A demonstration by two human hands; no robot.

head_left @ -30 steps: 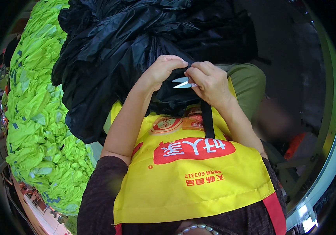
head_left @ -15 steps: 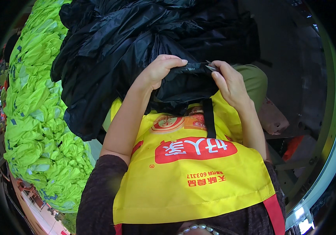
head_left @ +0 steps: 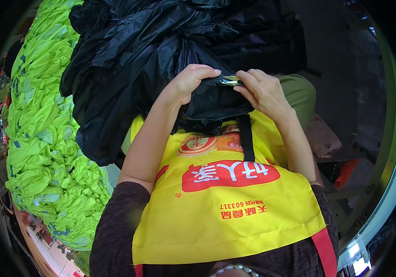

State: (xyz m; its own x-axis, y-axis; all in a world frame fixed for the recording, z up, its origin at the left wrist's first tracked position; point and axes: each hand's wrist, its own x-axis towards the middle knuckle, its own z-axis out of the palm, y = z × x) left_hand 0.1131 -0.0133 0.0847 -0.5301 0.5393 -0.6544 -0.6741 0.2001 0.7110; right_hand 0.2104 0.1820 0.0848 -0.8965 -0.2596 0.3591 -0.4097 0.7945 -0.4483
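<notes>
Thin, shiny black fabric (head_left: 128,78) lies in a big crumpled heap over my lap and beyond. My left hand (head_left: 192,83) is closed on an edge of it, with the thumb pressed along the top. Just to the right, my right hand (head_left: 264,92) grips small metal thread snips (head_left: 230,81). Their pointed blades lie against the fabric edge, close to my left thumb. The handles are hidden inside my right fingers. Between the hands, a fold of the fabric hangs down toward my apron.
A tall pile of bright yellow-green fabric pieces (head_left: 45,152) rises along my left. My yellow apron (head_left: 207,231) covers my front. On the right, a curved green-and-pale table edge (head_left: 391,152) runs past, with an orange-red item (head_left: 346,173) beneath.
My right hand has shifted slightly left, bringing the snips' blades from the fabric's right end onto its edge near my left thumb. The left hand stays in place.
</notes>
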